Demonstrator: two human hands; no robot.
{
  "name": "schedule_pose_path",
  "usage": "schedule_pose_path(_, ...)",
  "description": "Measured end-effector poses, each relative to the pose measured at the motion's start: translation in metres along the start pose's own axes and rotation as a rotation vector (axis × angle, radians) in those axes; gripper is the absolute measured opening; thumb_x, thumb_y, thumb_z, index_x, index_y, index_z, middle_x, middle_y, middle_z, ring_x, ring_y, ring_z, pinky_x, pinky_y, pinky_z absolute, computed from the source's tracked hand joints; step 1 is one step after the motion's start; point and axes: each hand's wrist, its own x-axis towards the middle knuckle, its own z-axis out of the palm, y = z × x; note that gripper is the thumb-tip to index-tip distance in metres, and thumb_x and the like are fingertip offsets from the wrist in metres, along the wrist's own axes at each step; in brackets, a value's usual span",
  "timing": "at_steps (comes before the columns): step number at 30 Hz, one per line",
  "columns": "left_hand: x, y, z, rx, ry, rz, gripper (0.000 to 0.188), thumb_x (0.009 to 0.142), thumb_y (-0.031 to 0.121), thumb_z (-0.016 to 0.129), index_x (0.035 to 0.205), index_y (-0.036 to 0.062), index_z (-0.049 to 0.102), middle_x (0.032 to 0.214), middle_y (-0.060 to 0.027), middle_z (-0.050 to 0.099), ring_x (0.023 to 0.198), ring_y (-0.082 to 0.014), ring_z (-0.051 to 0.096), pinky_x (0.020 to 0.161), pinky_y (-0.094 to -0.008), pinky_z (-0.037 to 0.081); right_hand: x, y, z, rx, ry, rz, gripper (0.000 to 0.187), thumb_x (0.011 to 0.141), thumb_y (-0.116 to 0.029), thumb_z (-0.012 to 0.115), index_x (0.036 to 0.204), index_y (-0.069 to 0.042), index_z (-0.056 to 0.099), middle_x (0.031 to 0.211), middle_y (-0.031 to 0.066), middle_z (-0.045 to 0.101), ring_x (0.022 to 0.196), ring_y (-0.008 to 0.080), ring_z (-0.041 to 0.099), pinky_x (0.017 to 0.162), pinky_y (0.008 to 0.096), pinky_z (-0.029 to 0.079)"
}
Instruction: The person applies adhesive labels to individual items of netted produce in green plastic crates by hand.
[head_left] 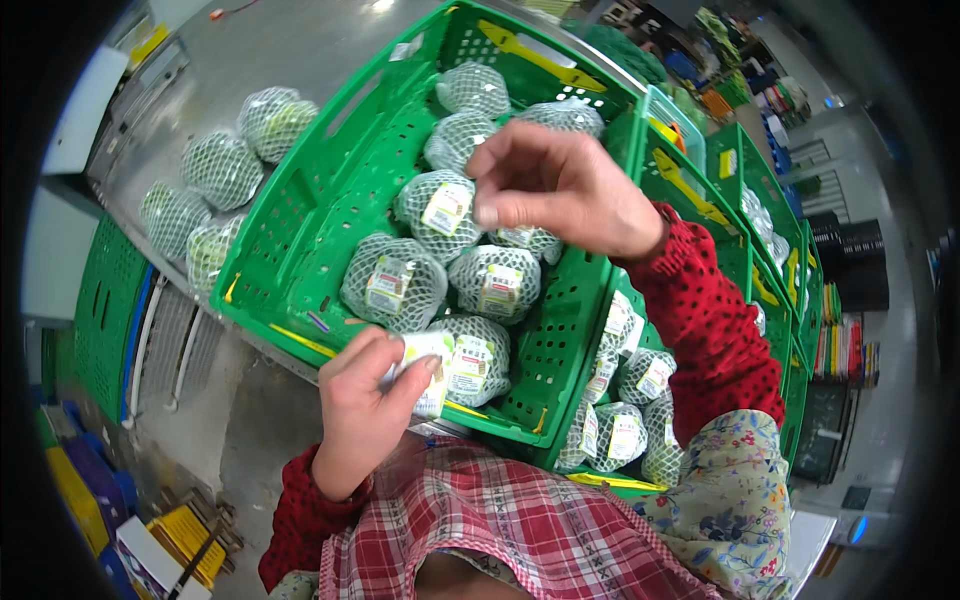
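In front of me a green plastic crate (335,215) holds several round vegetables in white foam netting. My left hand (362,400) is closed around a few white printed labels (428,372) at the crate's near edge. Over the crate's middle is my right hand (555,190), thumb and forefinger curved but apart, with nothing visible between them. Just beside those fingertips sits a netted vegetable (424,205) bearing a white label (446,208). Nearer vegetables also carry labels, such as one netted vegetable (495,283). On the far netted vegetables (472,90) I see no label.
Several netted vegetables (222,170) lie on the metal table (215,75) left of the crate. A second crate (600,480) with labelled vegetables stands close on the right, and further green crates (690,195) line up beyond my right arm. A yellow crate (190,545) is at lower left.
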Motion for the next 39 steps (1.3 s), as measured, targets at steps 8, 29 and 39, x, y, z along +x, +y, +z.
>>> schedule_pose_path(8,0.025,-0.002,-0.008,-0.024,0.104,0.151,0.012,0.08,-0.004,0.069,0.089,-0.0025,0.062,0.087,-0.0101,0.06,0.069,-0.0196,0.06,0.06,-0.0303,0.046,-0.016,0.026,0.068,-0.181,-0.11,-0.169,0.013,0.081,-0.006,0.07,0.092,0.001,0.07,0.087,0.0128,0.069,0.079,0.0245,0.067,0.071,0.0336,0.054)
schedule_pose_path(29,0.032,-0.002,-0.006,-0.152,0.213,-0.039,0.019,0.076,-0.004,0.077,0.07,-0.0046,0.059,0.067,-0.0033,0.055,0.058,-0.0074,0.046,0.05,-0.0246,0.035,-0.022,0.028,0.07,-0.114,-0.059,-0.11,0.016,0.083,-0.006,0.073,0.098,-0.001,0.072,0.085,0.0093,0.071,0.079,0.0171,0.068,0.072,0.0306,0.053)
schedule_pose_path(39,0.03,-0.001,-0.004,-0.116,0.062,-0.137,0.011,0.077,-0.001,0.077,0.077,-0.0036,0.066,0.066,-0.003,0.055,0.058,-0.0075,0.05,0.051,-0.0247,0.037,0.038,0.122,-0.151,-0.484,0.296,0.349,0.03,0.084,-0.027,0.075,0.096,-0.002,0.063,0.079,0.005,0.066,0.067,0.011,0.06,0.06,0.0271,0.049)
